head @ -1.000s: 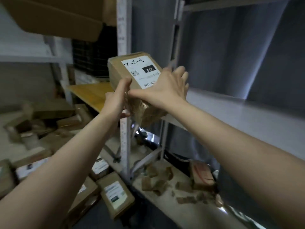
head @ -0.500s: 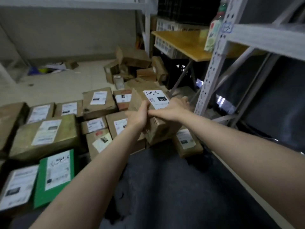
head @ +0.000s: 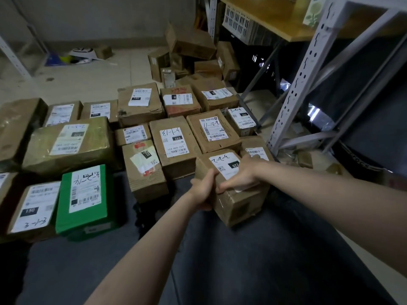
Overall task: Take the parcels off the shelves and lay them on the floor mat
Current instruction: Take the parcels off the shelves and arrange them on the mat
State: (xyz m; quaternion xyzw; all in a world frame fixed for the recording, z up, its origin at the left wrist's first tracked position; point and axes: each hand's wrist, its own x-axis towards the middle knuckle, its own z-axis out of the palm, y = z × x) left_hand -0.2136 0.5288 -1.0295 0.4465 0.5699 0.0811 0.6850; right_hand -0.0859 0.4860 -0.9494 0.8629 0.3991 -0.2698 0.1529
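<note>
Parcel [head: 236, 201] held by left hand [head: 203, 190] and right hand [head: 242, 177], fingers curled round it, over open grey mat [head: 242, 260]. Laid parcels [head: 176, 142] crowd behind; shelf upright [head: 304, 78] stands to the right.

The right hand [head: 243, 176] covers the near part of the held parcel [head: 240, 205] label (its small print is unreadable). Whether its base touches the floor mat [head: 220, 260] cannot be told. The frame edge crops the leftmost parcel [head: 15, 126].

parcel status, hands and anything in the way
Left hand and right hand both grip the parcel. Low over floor mat, contact unclear. Laid parcels crowd its far side.
</note>
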